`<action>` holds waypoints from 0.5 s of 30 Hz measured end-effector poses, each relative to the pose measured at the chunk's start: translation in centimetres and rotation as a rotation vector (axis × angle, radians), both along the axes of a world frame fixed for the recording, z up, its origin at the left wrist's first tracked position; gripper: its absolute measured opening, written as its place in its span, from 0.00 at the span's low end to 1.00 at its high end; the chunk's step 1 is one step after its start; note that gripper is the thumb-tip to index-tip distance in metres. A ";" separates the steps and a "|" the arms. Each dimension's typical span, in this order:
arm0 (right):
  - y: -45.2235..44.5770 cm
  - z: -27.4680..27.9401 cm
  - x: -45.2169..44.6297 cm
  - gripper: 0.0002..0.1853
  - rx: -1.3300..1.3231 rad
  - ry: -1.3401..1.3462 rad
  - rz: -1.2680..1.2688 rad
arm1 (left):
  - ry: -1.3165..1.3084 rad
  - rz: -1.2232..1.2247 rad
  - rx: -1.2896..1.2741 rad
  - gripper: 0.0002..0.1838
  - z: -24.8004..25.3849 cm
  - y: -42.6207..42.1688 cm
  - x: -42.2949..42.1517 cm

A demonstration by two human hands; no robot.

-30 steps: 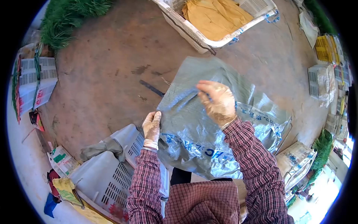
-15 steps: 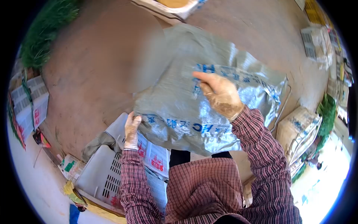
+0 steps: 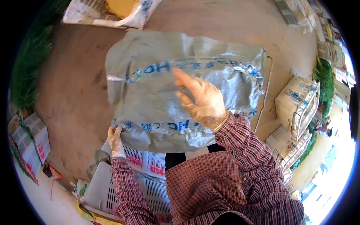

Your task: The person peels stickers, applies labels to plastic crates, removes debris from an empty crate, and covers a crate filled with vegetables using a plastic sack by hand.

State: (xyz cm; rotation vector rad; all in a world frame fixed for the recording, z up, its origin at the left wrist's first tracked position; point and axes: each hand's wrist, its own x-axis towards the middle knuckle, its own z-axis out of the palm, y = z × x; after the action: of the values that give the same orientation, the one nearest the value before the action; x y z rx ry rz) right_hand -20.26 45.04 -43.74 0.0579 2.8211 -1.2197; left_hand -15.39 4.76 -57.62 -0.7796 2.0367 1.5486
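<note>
A grey plastic sheet (image 3: 157,101) with blue lettering is spread out in front of me, its surface creased and shiny. My left hand (image 3: 115,139), in a thin pale glove, pinches its near left corner. Above the middle of the sheet is my right hand (image 3: 202,99), gloved too, with index finger and thumb stretched out and apart. Whether it touches the plastic I cannot tell. Beneath the sheet's near left edge stand white slotted plastic crates (image 3: 150,163) with red lettering.
A white crate (image 3: 129,23) with something yellow in it stands ahead. Wrapped boxes (image 3: 296,99) and a metal rod (image 3: 267,90) are on the right. Green plant bundles (image 3: 30,67) lie left, above another white crate (image 3: 32,133). Brown floor (image 3: 75,93) lies between.
The sheet has swung left and its far left part has unfolded flatter. My right hand has moved left and slightly down over it. My left hand keeps its corner, shifted a little left and down.
</note>
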 end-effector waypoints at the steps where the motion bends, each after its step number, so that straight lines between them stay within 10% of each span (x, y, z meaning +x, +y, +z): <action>1: 1.9 -1.6 2.2 0.30 0.041 -0.049 -0.040 | -0.007 -0.017 -0.032 0.06 0.0 0.0 -0.1; 8: 13.9 -7.3 16.9 0.31 0.509 -0.214 -0.266 | 0.005 0.052 0.026 0.10 -1.5 -0.1 0.9; 15: 16.4 -12.1 20.3 0.30 0.435 -0.264 -0.498 | -0.037 0.024 -0.105 0.13 -4.5 -4.0 0.0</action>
State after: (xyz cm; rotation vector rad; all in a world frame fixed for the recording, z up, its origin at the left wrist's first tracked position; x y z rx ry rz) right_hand 0.06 61.40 -55.85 0.9128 2.8491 -0.5552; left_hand -15.38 0.76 -62.10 -0.8691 2.1021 1.4391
